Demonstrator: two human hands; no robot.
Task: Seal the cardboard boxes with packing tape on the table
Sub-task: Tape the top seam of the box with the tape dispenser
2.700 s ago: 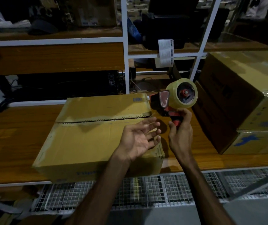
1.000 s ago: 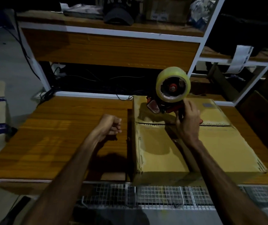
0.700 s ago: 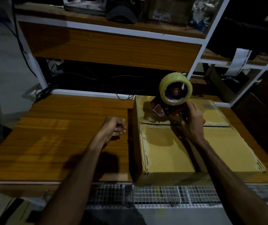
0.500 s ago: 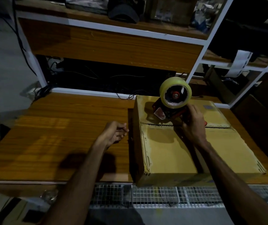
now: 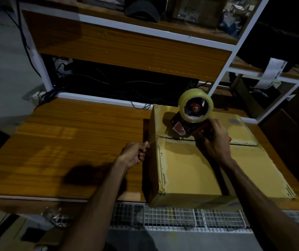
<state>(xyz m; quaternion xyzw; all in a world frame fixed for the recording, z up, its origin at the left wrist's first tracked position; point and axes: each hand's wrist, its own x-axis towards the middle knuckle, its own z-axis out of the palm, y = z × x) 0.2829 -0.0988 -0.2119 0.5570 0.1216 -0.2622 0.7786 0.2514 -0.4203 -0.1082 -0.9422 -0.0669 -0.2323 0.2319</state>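
Gripping dispenser (image 5: 192, 122) handle, right hand (image 5: 215, 142) fingers curled tight; left hand (image 5: 135, 154) pinches tape end at box (image 5: 190, 169) edge, seemingly. Tape thin, sticky.

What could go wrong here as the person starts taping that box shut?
The flaps of the cardboard box meet with a visible gap at the seam, so tape may bridge it loosely. The right hand holds the tape dispenser beside the seam, so the strip could run crooked. The left hand, curled at the box's left edge, might lose the tape end.
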